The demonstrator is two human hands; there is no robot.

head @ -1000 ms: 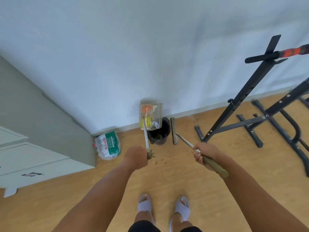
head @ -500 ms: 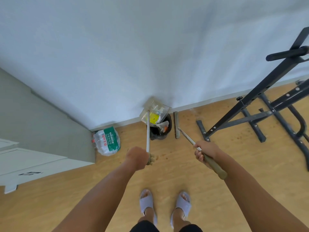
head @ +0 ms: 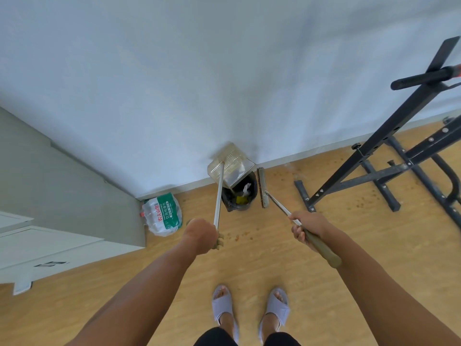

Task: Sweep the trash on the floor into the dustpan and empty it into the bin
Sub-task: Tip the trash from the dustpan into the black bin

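2 hands grip tight: left hand (head: 200, 236) tips 1 dustpan (head: 230, 164) over 1 bin (head: 240, 196), right hand (head: 308, 227) holds 1 broom (head: 263, 187).

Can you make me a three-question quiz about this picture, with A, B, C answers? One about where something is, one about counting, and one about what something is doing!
1. Where is the pack of water bottles?
A. on the floor beside the grey cabinet
B. inside the bin
C. under the black exercise rack

2. How many slippers can you see?
A. one
B. two
C. four

3. What is the dustpan doing?
A. lying flat on the floor
B. tipped up over the bin
C. leaning against the rack

Answers:
1. A, the pack sits in the corner by the cabinet and wall.
2. B, one slipper on each foot.
3. B, the left hand holds its long handle and the pan is tilted above the black bin, while the right hand holds the broom.
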